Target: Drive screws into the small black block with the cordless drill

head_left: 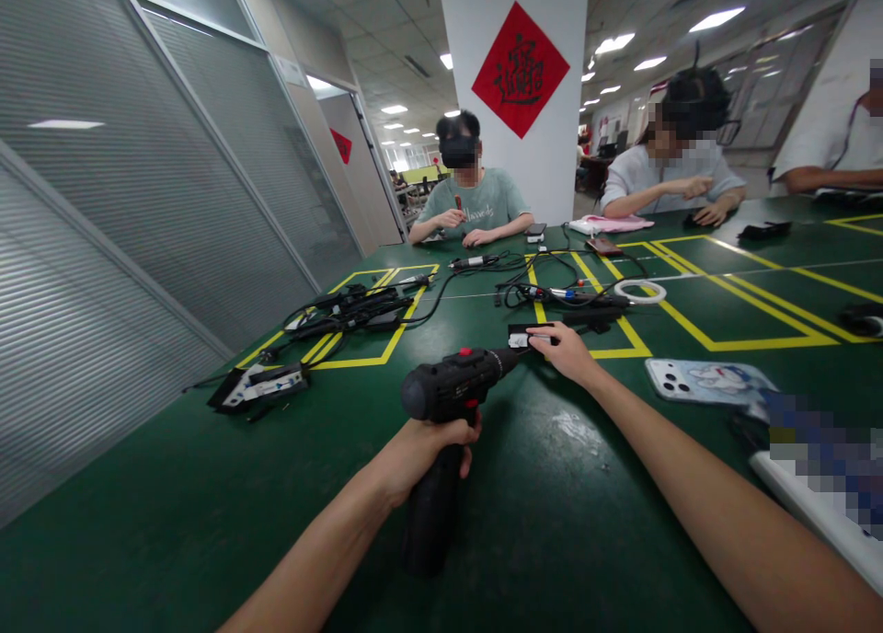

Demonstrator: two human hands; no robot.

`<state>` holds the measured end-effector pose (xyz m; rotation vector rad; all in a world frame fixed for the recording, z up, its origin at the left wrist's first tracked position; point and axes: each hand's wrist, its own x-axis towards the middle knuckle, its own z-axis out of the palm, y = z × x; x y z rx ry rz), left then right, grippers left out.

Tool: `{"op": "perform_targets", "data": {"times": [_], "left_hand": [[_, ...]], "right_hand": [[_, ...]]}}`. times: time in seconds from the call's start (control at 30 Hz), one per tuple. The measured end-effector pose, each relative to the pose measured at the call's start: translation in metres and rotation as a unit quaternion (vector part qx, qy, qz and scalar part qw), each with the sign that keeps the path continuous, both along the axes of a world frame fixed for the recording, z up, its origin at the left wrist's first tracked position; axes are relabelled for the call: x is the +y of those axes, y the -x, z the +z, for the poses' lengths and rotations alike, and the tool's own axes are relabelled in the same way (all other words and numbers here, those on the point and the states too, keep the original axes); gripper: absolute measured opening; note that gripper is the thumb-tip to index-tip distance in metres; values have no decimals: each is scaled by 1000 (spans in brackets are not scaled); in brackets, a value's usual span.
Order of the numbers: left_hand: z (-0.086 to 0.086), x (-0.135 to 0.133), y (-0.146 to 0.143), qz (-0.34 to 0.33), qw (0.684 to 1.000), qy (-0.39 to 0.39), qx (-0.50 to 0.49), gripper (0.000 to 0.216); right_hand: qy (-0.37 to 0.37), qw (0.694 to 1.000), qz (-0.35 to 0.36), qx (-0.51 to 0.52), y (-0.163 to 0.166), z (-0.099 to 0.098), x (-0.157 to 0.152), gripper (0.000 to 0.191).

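Observation:
My left hand (445, 438) is wrapped around the grip of a black cordless drill (448, 385) with red buttons. The drill points away from me and to the right. Its chuck end reaches close to a small black box-like part (519, 340) with a white face, on the green table (552, 523). My right hand (562, 350) holds that part from the right with its fingertips. Whether the bit touches the part cannot be made out.
Black power adapters and cables (351, 311) lie in a heap at the left, near a black-and-white strip part (276, 385). More cables (572, 294) and a white ring (640, 291) lie beyond my right hand. A phone (710, 381) is at the right. Several people sit across the table.

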<state>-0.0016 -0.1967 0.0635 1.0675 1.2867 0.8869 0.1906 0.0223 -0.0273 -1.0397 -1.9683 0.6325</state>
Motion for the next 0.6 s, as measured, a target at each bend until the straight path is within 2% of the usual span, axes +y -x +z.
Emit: {"op": "perform_targets", "data": {"times": [0.6], "left_hand": [[-4,1,1,6,1000,4,-5,22]], "right_hand": [[-2,1000,-3,-7,0,-1,0,31]]}}
